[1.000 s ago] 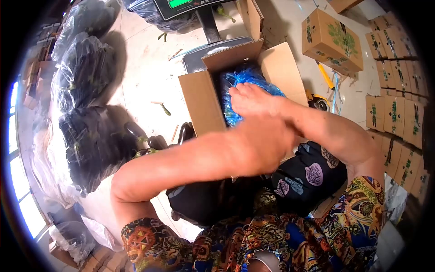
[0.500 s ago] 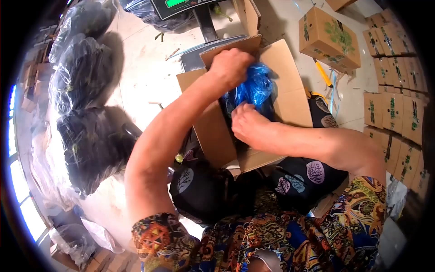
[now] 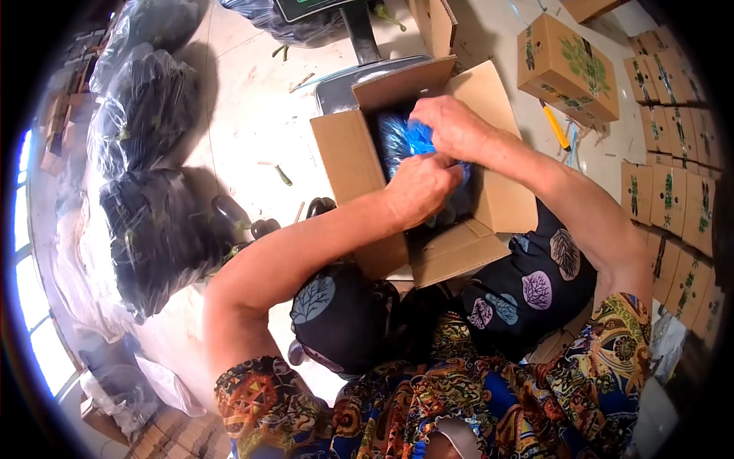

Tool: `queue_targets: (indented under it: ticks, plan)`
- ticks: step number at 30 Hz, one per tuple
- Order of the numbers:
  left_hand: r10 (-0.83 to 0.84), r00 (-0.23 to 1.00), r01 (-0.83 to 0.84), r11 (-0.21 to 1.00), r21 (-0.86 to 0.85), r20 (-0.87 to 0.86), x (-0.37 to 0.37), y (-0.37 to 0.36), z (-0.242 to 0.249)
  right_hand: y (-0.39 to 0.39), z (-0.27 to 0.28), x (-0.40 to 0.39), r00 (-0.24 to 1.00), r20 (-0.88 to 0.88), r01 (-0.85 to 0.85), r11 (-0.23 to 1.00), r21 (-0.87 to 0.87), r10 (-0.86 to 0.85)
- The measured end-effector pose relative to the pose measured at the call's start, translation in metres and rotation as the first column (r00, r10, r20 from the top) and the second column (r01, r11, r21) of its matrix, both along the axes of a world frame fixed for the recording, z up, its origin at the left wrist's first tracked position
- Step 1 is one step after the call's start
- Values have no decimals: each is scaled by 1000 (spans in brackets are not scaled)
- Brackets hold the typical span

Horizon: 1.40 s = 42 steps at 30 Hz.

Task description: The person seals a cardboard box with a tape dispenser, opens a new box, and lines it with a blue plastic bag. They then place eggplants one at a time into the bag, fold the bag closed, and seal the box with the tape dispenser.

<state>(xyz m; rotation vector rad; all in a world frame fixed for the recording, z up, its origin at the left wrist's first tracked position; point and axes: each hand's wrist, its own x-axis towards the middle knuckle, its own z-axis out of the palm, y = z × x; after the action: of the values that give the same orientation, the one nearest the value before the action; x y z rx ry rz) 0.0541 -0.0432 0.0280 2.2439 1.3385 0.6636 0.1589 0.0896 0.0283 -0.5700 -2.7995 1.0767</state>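
Note:
An open cardboard box (image 3: 340, 157) stands before my knees, flaps spread outward. In it lies a blue plastic bag (image 3: 395, 145), its top bunched up between my hands. My left hand (image 3: 425, 187) is closed on the near part of the bunched plastic, low over the box. Just beyond it, my right hand (image 3: 449, 125) pinches another part of the same bag, the fingers pressed together. What the bag holds is hidden by the plastic and my hands.
Large plastic bags of dark eggplants (image 3: 153, 237) line the left. Loose eggplants (image 3: 264, 228) lie beside the box. A weighing scale (image 3: 359, 34) stands behind it. At right are a closed carton (image 3: 569, 69), a yellow-handled tool (image 3: 556, 126) and stacked cartons (image 3: 673, 191).
My hands have swapped places: the left has come down nearer to me, while the right has gone up to the far side. The blue bag's top is now gathered tighter between them.

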Motion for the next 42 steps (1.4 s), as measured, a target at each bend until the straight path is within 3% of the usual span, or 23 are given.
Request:
queue_targets:
  ticks: [2,4,7,8,10,11,12,14,15,18,20,22,23,26,28,29,30,31,34,35,38,39,42]
  plan:
    - [-4,998,16,984,178,-67,9,6,-4,9,10,-10,984,175,20,972,-235,21]
    - [21,997,5,938,346,-72,18,10,-3,18,10,-11,973,201,-66,973,-220,111]
    - [-173,914,134,982,-130,-366,5,12,5,12,8,-6,968,151,-159,956,-248,200]
    - [-278,848,147,941,-304,-451,0,22,4,8,18,-5,983,138,-60,926,-372,119]
    - [58,995,-58,998,-3,-80,-21,22,-30,6,42,-5,980,109,197,788,-584,-164]
    - [135,991,-135,990,31,-8,-30,25,-28,9,33,-5,978,-37,184,934,-308,-205]
    - [201,977,-206,976,64,67,-39,28,-28,8,26,4,951,-70,286,944,-167,-301]
    - [319,939,-328,943,57,127,-54,46,-33,0,29,16,953,-134,285,956,76,-273]
    - [430,903,-427,891,-152,-12,-54,53,-31,-7,29,23,972,-214,147,967,209,-101]
    - [402,902,-358,900,-251,157,-63,69,-33,-31,6,24,955,-194,-134,908,398,225]
    - [480,857,-403,851,-336,188,-53,62,-18,-35,8,19,981,22,-186,909,372,192]
    - [435,845,-439,896,-62,310,-48,50,-2,-25,-10,18,980,112,-198,874,443,165]
    - [385,859,-448,885,131,338,-50,45,12,-29,-16,20,997,9,-66,827,558,73]
    - [415,901,-391,658,643,124,-66,51,73,-28,-16,19,991,-22,-95,815,572,131]
    - [470,881,-389,662,640,49,-77,71,57,-34,-15,11,994,64,-112,769,630,92]
    - [440,878,-419,897,139,-189,-83,75,40,-35,-15,10,988,139,-143,735,663,67]
    - [428,886,-390,896,211,-180,-80,82,27,-36,-13,11,975,220,-183,701,690,38]
    - [385,901,-338,912,234,-200,-70,85,32,-33,1,8,941,339,-192,827,529,1]
    - [294,938,-263,949,173,-186,-53,80,32,-30,-13,23,986,154,-42,805,592,-62]
    - [269,948,-245,958,150,-172,-51,83,32,-30,-9,26,976,203,-57,817,574,-75]
    - [88,995,-74,966,246,-45,-51,62,19,-33,-6,25,992,97,19,855,519,-81]
    - [-5,996,24,981,194,-94,-57,51,16,-34,6,18,842,512,82,979,187,-168]
    - [165,972,-150,984,102,-167,-53,22,3,-54,-7,36,976,144,57,827,559,-165]
